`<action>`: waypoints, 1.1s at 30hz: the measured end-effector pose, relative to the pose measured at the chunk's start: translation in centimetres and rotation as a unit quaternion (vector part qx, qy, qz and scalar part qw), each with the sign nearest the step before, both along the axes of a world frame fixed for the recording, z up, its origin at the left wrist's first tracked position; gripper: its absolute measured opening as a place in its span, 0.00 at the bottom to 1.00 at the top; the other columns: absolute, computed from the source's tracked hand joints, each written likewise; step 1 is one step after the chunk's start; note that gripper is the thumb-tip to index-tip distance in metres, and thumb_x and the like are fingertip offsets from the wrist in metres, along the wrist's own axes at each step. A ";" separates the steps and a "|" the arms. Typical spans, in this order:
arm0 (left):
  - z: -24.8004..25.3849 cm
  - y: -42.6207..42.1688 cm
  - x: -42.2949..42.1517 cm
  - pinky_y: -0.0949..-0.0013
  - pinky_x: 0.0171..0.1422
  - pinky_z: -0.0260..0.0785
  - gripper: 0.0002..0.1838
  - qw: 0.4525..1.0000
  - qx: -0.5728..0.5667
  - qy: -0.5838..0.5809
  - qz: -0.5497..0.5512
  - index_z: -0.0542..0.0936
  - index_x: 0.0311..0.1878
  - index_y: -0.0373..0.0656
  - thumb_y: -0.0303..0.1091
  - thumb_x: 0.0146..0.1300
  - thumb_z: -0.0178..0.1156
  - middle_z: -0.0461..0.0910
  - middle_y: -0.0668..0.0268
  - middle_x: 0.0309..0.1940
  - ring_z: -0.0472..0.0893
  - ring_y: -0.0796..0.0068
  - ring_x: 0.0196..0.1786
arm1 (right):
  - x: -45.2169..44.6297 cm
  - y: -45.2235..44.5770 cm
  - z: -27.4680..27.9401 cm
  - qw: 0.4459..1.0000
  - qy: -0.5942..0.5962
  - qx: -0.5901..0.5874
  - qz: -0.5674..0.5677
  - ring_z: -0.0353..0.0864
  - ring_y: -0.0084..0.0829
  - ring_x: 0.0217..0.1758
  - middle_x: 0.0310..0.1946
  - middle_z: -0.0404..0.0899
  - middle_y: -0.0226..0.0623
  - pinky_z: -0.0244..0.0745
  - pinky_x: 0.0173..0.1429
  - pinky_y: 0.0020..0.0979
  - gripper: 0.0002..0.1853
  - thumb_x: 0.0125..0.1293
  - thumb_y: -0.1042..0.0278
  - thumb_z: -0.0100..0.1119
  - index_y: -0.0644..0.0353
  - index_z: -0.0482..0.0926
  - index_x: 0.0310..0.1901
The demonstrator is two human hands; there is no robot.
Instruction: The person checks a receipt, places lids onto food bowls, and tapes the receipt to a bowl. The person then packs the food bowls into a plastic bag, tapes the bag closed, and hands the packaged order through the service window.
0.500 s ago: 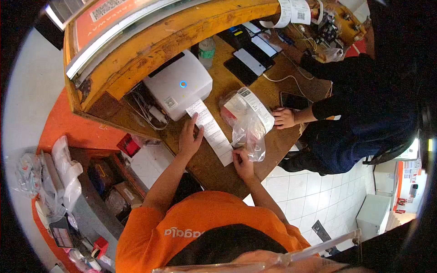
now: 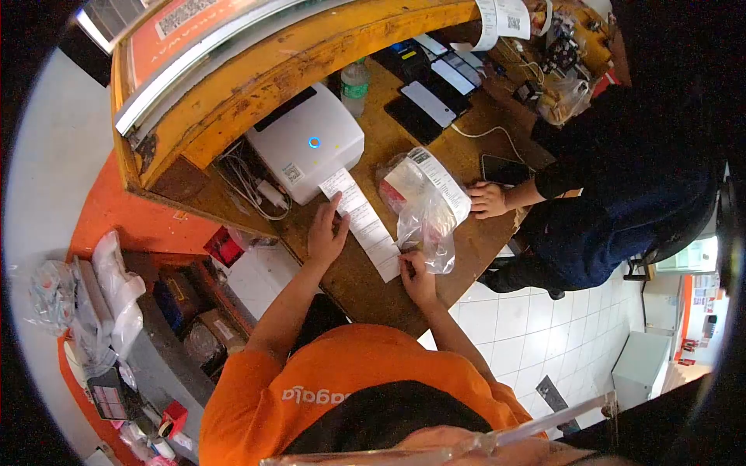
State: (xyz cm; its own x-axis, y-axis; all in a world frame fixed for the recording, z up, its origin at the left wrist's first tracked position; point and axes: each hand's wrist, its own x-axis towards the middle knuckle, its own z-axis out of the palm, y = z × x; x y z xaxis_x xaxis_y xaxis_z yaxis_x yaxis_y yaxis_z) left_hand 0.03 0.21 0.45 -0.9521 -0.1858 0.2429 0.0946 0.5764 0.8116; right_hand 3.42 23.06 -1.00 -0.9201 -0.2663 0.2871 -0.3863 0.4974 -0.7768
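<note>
A long printed paper strip (image 2: 364,225) runs out of the white printer (image 2: 307,140), which shows a lit blue ring. My left hand (image 2: 328,234) touches the strip's left edge near the printer, its index finger extended and the others bent. At the strip's lower right edge, the fingers of my right hand (image 2: 417,277) pinch the paper. Just right of the strip lies a clear plastic bag (image 2: 427,237) around a package with a printed label (image 2: 443,182).
Another person's hand (image 2: 487,200) rests beside the package. Phones (image 2: 427,105), a dark phone (image 2: 505,169), a bottle (image 2: 354,84) and white cables (image 2: 268,194) lie around the wooden counter (image 2: 353,299). A wooden ledge (image 2: 295,58) borders the far side.
The view has shifted slightly. Both my hands keep nearly the same places on the strip. Near the far phones, the other person's arm has moved a little.
</note>
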 end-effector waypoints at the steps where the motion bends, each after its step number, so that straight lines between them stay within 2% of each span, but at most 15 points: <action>1: 0.2 0.0 0.0 0.69 0.36 0.66 0.23 1.000 -0.002 0.007 0.002 0.62 0.61 0.48 0.38 0.62 0.50 0.68 0.63 0.35 0.70 0.73 0.30 | 0.0 -0.1 0.3 1.000 -0.001 0.005 0.000 0.69 0.30 0.25 0.29 0.71 0.38 0.65 0.27 0.28 0.06 0.55 0.78 0.54 0.62 0.72 0.36; 6: -0.3 -0.1 -0.5 0.66 0.37 0.67 0.22 1.000 0.006 0.017 -0.008 0.65 0.59 0.51 0.39 0.61 0.51 0.70 0.61 0.35 0.72 0.70 0.31 | -0.1 -0.1 0.0 0.999 0.030 0.018 -0.006 0.70 0.32 0.25 0.28 0.71 0.39 0.65 0.28 0.30 0.08 0.54 0.78 0.54 0.61 0.72 0.37; 8: -1.2 0.3 -0.8 0.62 0.39 0.68 0.21 0.988 -0.135 0.071 -0.012 0.68 0.56 0.54 0.42 0.59 0.53 0.71 0.59 0.35 0.73 0.63 0.34 | -0.1 -0.1 -0.6 0.999 -0.001 0.029 -0.014 0.70 0.37 0.27 0.27 0.70 0.41 0.65 0.31 0.34 0.09 0.53 0.78 0.54 0.61 0.71 0.37; 9: -0.9 0.3 -0.6 0.59 0.40 0.67 0.19 0.993 -0.111 0.009 -0.033 0.71 0.53 0.55 0.43 0.57 0.54 0.71 0.57 0.35 0.73 0.58 0.36 | -0.2 -0.1 -0.4 1.000 0.009 0.023 -0.013 0.70 0.37 0.27 0.27 0.70 0.41 0.65 0.31 0.34 0.09 0.53 0.78 0.54 0.61 0.71 0.37; 12: -1.5 0.1 -0.3 0.61 0.41 0.67 0.17 0.987 -0.141 0.061 -0.049 0.72 0.51 0.56 0.43 0.57 0.54 0.70 0.58 0.34 0.72 0.58 0.38 | -0.2 -0.1 -0.1 0.999 0.026 0.030 0.000 0.73 0.42 0.34 0.31 0.71 0.43 0.68 0.38 0.35 0.06 0.52 0.81 0.52 0.63 0.72 0.33; 14: -1.4 0.2 0.5 0.57 0.43 0.65 0.19 0.988 -0.120 0.080 -0.058 0.72 0.51 0.55 0.42 0.56 0.56 0.69 0.57 0.38 0.71 0.57 0.39 | -0.2 0.1 -1.2 0.997 0.049 0.060 -0.006 0.72 0.44 0.35 0.32 0.70 0.45 0.68 0.39 0.35 0.08 0.50 0.81 0.52 0.63 0.72 0.34; 16: -0.6 0.6 1.8 0.53 0.47 0.63 0.21 0.964 -0.252 0.007 -0.090 0.71 0.52 0.52 0.43 0.54 0.56 0.67 0.54 0.44 0.69 0.53 0.45 | -0.1 0.0 0.0 0.995 0.077 0.056 0.005 0.71 0.45 0.37 0.33 0.70 0.46 0.67 0.40 0.36 0.09 0.49 0.80 0.53 0.63 0.72 0.35; 18: 0.6 1.8 4.8 0.49 0.53 0.60 0.23 0.956 -0.283 0.031 -0.073 0.71 0.52 0.50 0.45 0.53 0.57 0.63 0.51 0.51 0.66 0.50 0.51 | -0.2 -0.1 0.6 0.987 0.132 0.091 0.011 0.70 0.46 0.40 0.35 0.70 0.47 0.66 0.44 0.39 0.11 0.47 0.78 0.55 0.62 0.73 0.35; 20: -0.5 2.7 7.6 0.50 0.58 0.56 0.25 0.963 -0.260 0.046 -0.052 0.70 0.53 0.47 0.45 0.51 0.57 0.59 0.48 0.56 0.63 0.49 0.56 | -0.2 0.0 -0.1 0.980 0.159 0.119 0.009 0.69 0.47 0.42 0.36 0.70 0.46 0.63 0.46 0.43 0.12 0.44 0.76 0.56 0.62 0.74 0.35; 22: -1.8 3.3 11.8 0.50 0.62 0.52 0.29 0.962 -0.267 -0.021 -0.057 0.69 0.54 0.44 0.44 0.48 0.59 0.55 0.46 0.59 0.60 0.48 0.60 | -0.3 -0.4 -0.4 0.974 0.178 0.140 0.013 0.69 0.46 0.42 0.36 0.71 0.46 0.64 0.46 0.42 0.14 0.43 0.76 0.57 0.62 0.74 0.36; 24: -2.2 3.3 16.8 0.45 0.59 0.53 0.29 0.962 -0.270 0.038 -0.030 0.69 0.54 0.47 0.42 0.46 0.62 0.58 0.47 0.58 0.60 0.47 0.58 | 0.0 -0.7 0.1 0.958 0.205 0.197 0.029 0.69 0.46 0.44 0.38 0.71 0.46 0.63 0.48 0.42 0.15 0.45 0.74 0.58 0.61 0.73 0.38; 25: -2.5 2.9 19.7 0.45 0.59 0.53 0.29 0.961 -0.274 0.019 0.022 0.69 0.54 0.47 0.42 0.46 0.62 0.58 0.47 0.58 0.60 0.47 0.58 | 0.5 -0.8 0.3 0.953 0.196 0.230 0.028 0.68 0.46 0.46 0.42 0.70 0.47 0.63 0.49 0.43 0.16 0.46 0.73 0.58 0.60 0.73 0.41; 28: -4.1 2.2 26.9 0.50 0.63 0.50 0.28 0.962 -0.244 -0.037 0.112 0.70 0.50 0.42 0.42 0.44 0.61 0.57 0.48 0.59 0.57 0.50 0.61 | 1.9 -1.2 -0.1 0.915 0.292 0.278 -0.026 0.62 0.46 0.56 0.54 0.63 0.49 0.57 0.56 0.46 0.23 0.53 0.67 0.55 0.57 0.67 0.52; 31: -6.3 1.5 35.4 0.51 0.63 0.51 0.26 0.939 -0.160 -0.262 0.154 0.72 0.48 0.45 0.44 0.45 0.60 0.58 0.53 0.59 0.58 0.52 0.60 | 2.5 -1.4 -0.1 0.882 0.328 0.339 0.014 0.59 0.48 0.59 0.57 0.60 0.50 0.54 0.59 0.46 0.22 0.58 0.62 0.50 0.57 0.65 0.55; 33: -8.4 2.5 41.4 0.52 0.63 0.50 0.28 0.878 -0.056 -0.460 0.122 0.70 0.52 0.48 0.50 0.47 0.57 0.56 0.55 0.61 0.55 0.53 0.63 | 3.3 -4.2 0.1 0.855 0.372 0.357 0.055 0.59 0.49 0.59 0.57 0.61 0.50 0.53 0.60 0.46 0.22 0.61 0.59 0.48 0.58 0.64 0.55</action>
